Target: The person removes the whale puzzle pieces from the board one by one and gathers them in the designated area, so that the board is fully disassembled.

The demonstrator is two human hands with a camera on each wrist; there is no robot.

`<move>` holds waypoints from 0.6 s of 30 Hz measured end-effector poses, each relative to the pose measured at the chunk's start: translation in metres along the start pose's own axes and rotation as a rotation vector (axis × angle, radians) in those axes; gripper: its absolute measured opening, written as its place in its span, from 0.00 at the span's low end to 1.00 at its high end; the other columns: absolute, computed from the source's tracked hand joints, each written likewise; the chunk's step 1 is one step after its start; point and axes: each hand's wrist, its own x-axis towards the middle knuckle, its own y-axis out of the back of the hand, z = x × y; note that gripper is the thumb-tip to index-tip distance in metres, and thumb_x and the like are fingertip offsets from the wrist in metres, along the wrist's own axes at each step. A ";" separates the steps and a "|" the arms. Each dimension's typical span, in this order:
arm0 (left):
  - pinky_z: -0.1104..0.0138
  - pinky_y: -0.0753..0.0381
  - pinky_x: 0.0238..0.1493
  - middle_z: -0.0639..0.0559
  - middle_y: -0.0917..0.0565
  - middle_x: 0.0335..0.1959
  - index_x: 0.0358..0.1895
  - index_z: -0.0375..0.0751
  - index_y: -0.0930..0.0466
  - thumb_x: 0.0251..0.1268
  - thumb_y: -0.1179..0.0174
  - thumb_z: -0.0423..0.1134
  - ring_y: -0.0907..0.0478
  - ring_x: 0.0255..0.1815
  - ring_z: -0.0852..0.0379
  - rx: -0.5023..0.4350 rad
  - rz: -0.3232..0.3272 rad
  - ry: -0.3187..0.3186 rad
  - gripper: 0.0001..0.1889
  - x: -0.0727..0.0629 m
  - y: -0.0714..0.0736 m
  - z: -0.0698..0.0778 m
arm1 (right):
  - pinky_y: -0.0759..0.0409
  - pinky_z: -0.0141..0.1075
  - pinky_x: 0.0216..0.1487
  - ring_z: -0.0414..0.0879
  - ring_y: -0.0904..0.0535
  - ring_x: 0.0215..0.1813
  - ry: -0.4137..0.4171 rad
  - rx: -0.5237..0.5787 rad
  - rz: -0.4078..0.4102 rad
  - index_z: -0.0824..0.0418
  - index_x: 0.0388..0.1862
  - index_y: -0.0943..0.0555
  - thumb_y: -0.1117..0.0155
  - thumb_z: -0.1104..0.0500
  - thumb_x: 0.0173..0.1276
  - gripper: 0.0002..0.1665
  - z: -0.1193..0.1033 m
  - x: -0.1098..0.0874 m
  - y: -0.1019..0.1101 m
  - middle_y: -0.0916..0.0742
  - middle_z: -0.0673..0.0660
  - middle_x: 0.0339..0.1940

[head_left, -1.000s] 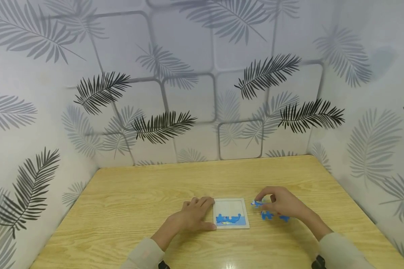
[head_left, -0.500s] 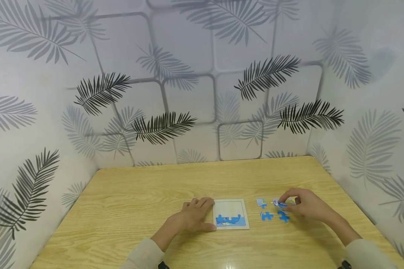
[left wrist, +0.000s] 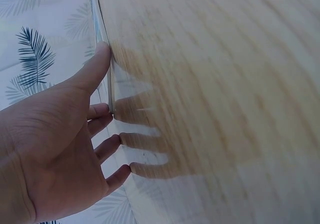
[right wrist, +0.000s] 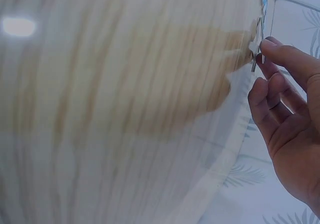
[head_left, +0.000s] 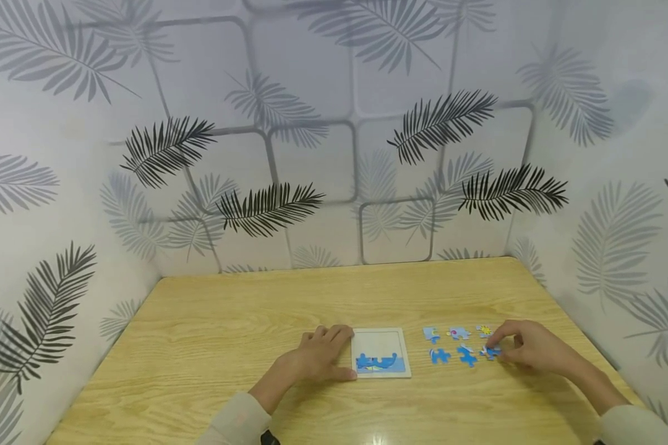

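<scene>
A square white puzzle tray (head_left: 376, 333) lies mid-table, with blue puzzle pieces (head_left: 380, 363) fitted along its lower part and its upper part bare. My left hand (head_left: 321, 355) rests at the tray's left side, thumb at the lower corner and forefinger at the upper one. In the left wrist view, the relaxed fingers (left wrist: 114, 178) of that hand touch the table. Right of the tray, my right hand (head_left: 534, 347) pinches a blue and white puzzle piece (head_left: 489, 353) between thumb and forefinger, close over the tabletop. Its other fingers are curled under the palm.
Loose puzzle pieces lie in two rows by my right hand: a pale blue one (head_left: 431, 334), one with a pink swirl (head_left: 458, 333), a yellow sun piece (head_left: 484, 330) and blue ones (head_left: 440, 355). The wooden table (head_left: 228, 321) meets leaf-patterned walls (head_left: 312, 161).
My right hand has moved right, from near the tray across the loose pieces to the far right one, uncovering the others. The left hand and the tray have stayed put.
</scene>
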 end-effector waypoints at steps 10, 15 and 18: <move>0.36 0.39 0.70 0.49 0.41 0.81 0.81 0.49 0.46 0.71 0.40 0.65 0.39 0.75 0.39 0.006 -0.008 -0.004 0.44 -0.001 0.002 0.000 | 0.27 0.31 0.22 0.32 0.31 0.21 0.074 -0.098 0.051 0.56 0.43 0.11 0.21 0.64 0.59 0.13 0.007 -0.001 -0.001 0.13 0.54 0.41; 0.35 0.42 0.72 0.47 0.41 0.82 0.82 0.48 0.47 0.71 0.40 0.65 0.43 0.78 0.38 -0.012 -0.017 0.009 0.44 -0.003 0.005 0.003 | 0.29 0.31 0.25 0.33 0.34 0.24 0.061 -0.115 0.076 0.54 0.44 0.12 0.22 0.63 0.61 0.13 -0.001 0.003 -0.004 0.15 0.52 0.38; 0.35 0.42 0.73 0.47 0.42 0.82 0.82 0.48 0.47 0.72 0.40 0.65 0.43 0.79 0.39 -0.022 -0.022 0.015 0.44 -0.003 0.005 0.003 | 0.28 0.31 0.22 0.33 0.34 0.22 0.029 -0.063 0.047 0.57 0.49 0.13 0.25 0.61 0.66 0.13 -0.009 0.008 -0.008 0.19 0.51 0.31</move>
